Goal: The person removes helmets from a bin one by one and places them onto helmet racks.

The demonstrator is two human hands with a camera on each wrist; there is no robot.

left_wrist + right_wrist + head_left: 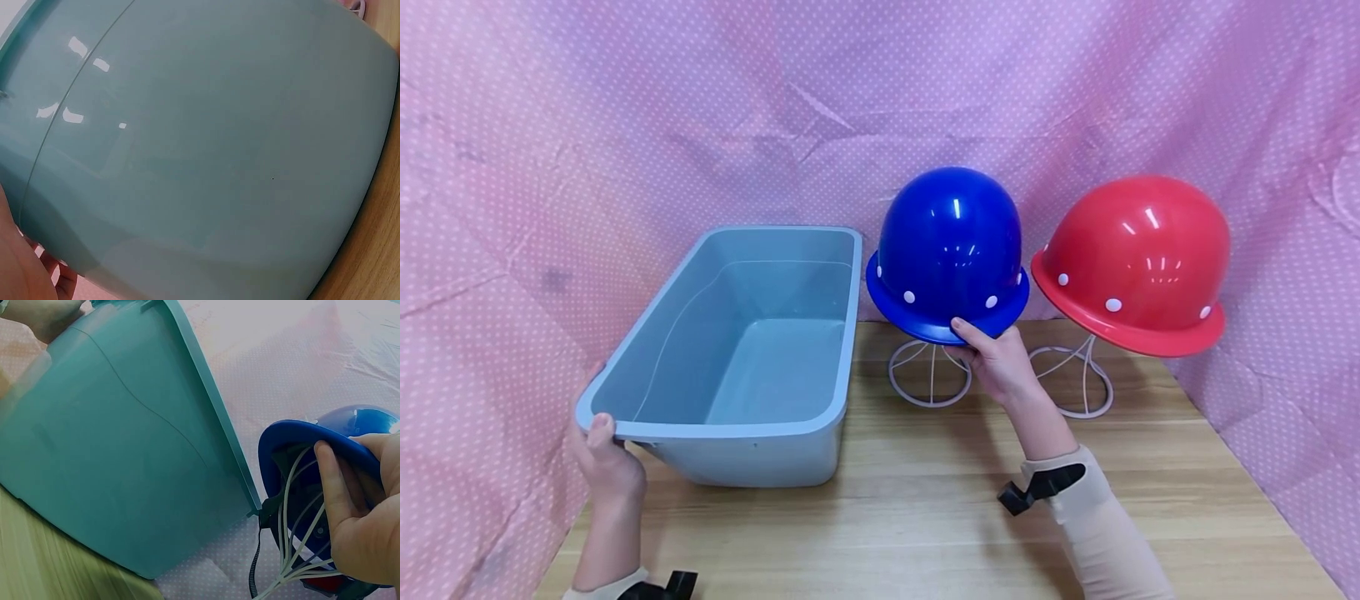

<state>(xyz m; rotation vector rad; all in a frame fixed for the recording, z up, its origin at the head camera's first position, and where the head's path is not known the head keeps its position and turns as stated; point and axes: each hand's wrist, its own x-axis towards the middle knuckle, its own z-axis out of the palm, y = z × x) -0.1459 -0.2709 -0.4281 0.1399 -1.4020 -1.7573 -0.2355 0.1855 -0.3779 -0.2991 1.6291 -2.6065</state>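
Observation:
A blue hard hat [951, 242] sits over a white wire stand [930, 405] right of the bin. My right hand [996, 362] grips its front brim, thumb on top and fingers underneath; the right wrist view shows the fingers [334, 487] inside the brim beside the stand's white wires. At the left, my left hand [610, 458] holds the near left corner of a light blue plastic bin [797, 429], thumb over the rim. The left wrist view is mostly filled by the bin's outer wall [206, 137].
A red hard hat [1150, 267] rests tilted on a second white wire stand [1086, 414] at the right. Everything stands on a wooden table [910, 533]. Pink dotted cloth [775, 108] hangs behind and at both sides.

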